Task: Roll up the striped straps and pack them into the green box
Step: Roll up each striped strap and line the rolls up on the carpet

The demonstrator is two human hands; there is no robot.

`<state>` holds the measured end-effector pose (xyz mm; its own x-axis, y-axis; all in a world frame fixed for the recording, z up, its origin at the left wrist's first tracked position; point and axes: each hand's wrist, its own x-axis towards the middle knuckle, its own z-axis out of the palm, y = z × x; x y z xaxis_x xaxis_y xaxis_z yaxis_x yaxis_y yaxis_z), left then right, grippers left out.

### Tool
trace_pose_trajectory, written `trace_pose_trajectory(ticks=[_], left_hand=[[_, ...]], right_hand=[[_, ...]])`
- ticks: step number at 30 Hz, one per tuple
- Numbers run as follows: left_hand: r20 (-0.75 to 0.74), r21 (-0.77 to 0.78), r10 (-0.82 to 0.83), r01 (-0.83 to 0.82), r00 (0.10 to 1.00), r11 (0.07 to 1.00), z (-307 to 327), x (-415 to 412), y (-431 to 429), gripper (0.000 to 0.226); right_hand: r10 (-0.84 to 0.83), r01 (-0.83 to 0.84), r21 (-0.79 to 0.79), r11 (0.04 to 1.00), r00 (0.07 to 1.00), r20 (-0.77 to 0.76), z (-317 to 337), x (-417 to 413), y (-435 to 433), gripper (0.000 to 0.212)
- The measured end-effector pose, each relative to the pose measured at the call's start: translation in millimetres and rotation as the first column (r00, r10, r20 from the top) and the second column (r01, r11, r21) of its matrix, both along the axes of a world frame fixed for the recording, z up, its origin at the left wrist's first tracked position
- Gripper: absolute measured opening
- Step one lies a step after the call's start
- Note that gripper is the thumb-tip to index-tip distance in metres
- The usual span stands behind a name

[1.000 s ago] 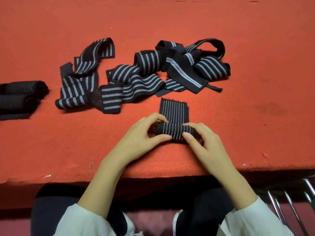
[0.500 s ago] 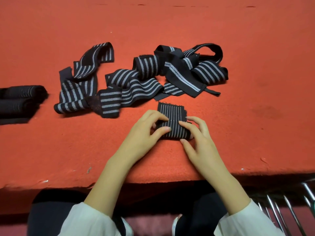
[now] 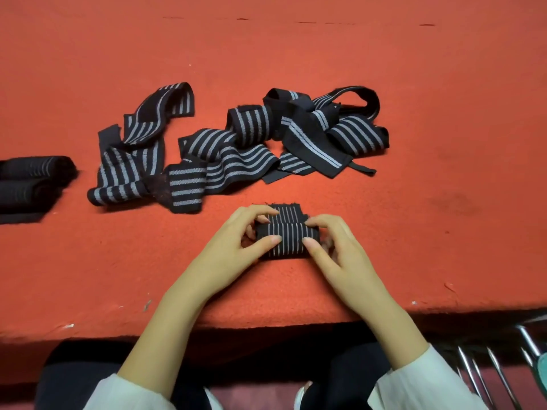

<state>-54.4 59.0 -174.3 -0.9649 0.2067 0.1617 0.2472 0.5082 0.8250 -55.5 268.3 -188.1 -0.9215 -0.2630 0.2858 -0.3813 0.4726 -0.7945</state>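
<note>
Left hand [image 3: 245, 245] and right hand [image 3: 336, 251] pinch opposite ends of a striped strap roll [image 3: 285, 239] lying crosswise, 1 short unrolled tail [image 3: 288, 211] extending straight away from the person

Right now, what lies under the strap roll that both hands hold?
Only the red table cover shows around the strap roll, with its unrolled tail flat behind. Directly beneath is hidden by the roll.
</note>
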Motion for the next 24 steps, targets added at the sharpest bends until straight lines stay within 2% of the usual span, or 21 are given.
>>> trace_pose_trajectory(ticks=[2,6,8,10,12,13,15,17,22,24], left_hand=[[-0.043,-0.049,-0.029,0.027,0.999,0.998,-1.4,4.0,0.3,0.029],[-0.059,-0.144,-0.034,0.025,0.998,0.989,-2.5,3.6,-3.8,0.044],[-0.074,-0.173,-0.004,-0.009,0.997,0.985,0.2,-0.7,-3.8,0.039],[0.040,-0.087,0.017,-0.013,0.999,0.996,1.3,-5.5,-5.0,0.031],[0.149,-0.018,0.004,-0.001,0.989,1.000,2.2,-6.8,-6.5,0.039],[0.145,-0.007,-0.013,0.014,0.989,1.000,2.2,-6.3,-5.7,0.035],[0.055,0.003,-0.017,0.017,0.998,1.000,0.8,-2.0,-3.9,0.029],[-0.036,-0.016,0.004,-0.005,0.999,1.000,-0.5,3.6,-2.0,0.035],[-0.101,-0.190,-0.015,-0.004,0.995,0.982,-6.2,6.9,-5.0,0.054],[-0.145,-0.207,0.023,-0.053,0.989,0.977,-5.1,4.5,-6.6,0.051]], right_hand=[[0.021,-0.020,-0.026,0.999,1.000,0.004,-0.3,0.0,0.6,0.025],[0.064,-0.062,0.066,0.996,0.998,-0.022,-3.7,-0.9,1.9,0.047],[0.059,-0.059,0.077,0.995,0.998,-0.005,-2.7,-0.6,1.7,0.052],[0.040,-0.041,0.054,0.998,0.999,0.028,0.0,-0.1,1.9,0.051],[0.026,-0.028,0.049,0.998,0.999,0.046,2.7,0.8,1.3,0.041],[0.020,-0.022,0.051,0.998,0.999,0.046,3.8,0.8,0.4,0.035],[0.012,-0.014,0.035,0.999,0.998,0.054,5.4,-0.4,-1.4,0.030],[0.007,-0.008,0.031,0.999,0.998,0.057,6.7,-3.1,-3.2,0.029],[-0.036,0.035,0.083,0.996,0.999,0.010,4.8,-8.6,-7.0,0.034],[-0.038,0.040,0.152,0.988,0.999,-0.014,2.4,-6.3,-6.3,0.043]])
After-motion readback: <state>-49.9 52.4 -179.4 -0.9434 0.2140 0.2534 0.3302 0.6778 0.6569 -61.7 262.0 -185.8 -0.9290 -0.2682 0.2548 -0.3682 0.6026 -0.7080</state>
